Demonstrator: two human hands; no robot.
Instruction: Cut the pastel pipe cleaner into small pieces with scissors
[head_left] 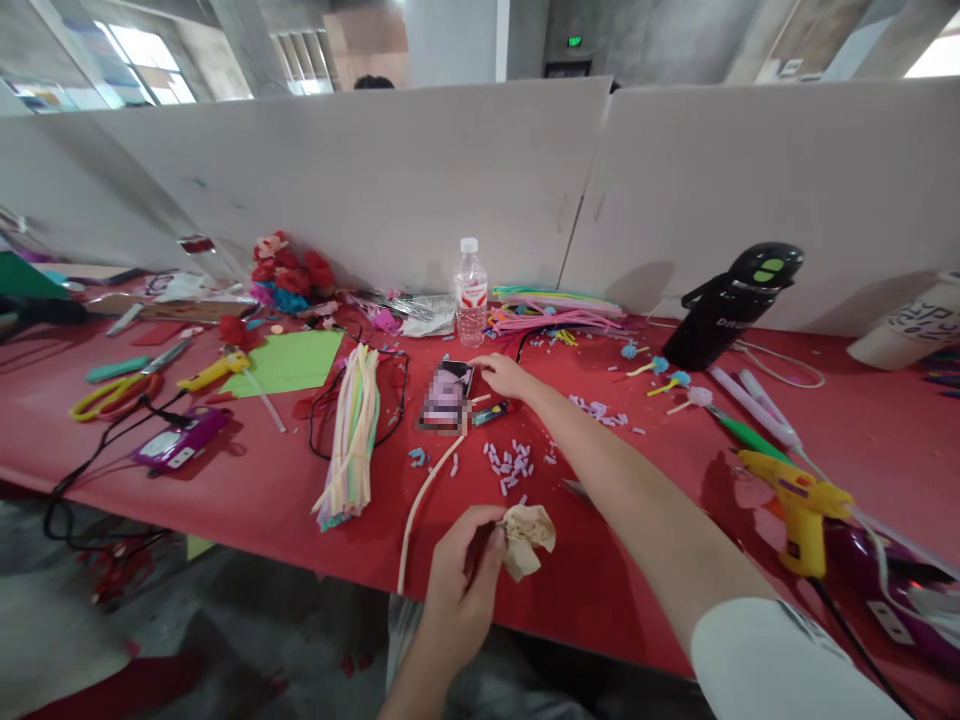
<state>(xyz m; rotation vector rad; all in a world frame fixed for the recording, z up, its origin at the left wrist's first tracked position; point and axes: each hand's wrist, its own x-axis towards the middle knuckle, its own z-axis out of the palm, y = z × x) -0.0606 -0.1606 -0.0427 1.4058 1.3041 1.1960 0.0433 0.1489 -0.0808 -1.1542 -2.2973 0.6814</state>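
Observation:
My left hand (466, 568) is closed in a pinch on a crumpled cream flower (528, 540), held over the table's front edge. Its petals face right; whatever stem it has is hidden by my fingers. Further forward, my right hand (508, 378) reaches to the top right corner of a phone (446, 395) lying on the red table, its fingers extended and holding nothing. Whether a fingertip touches the screen is hard to tell. Just below this hand lie a small dark utility knife (491, 413) and a long cream pipe cleaner (426, 490). Short lilac cut pieces (510, 463) are scattered between my hands.
A bundle of pastel pipe cleaners (352, 430) lies left of the phone. Behind stands a water bottle (471, 295). At right are a black flask (731, 305) and a yellow glue gun (799, 505); at left, another glue gun (214, 372), scissors (116, 395) and green sheets (296, 360).

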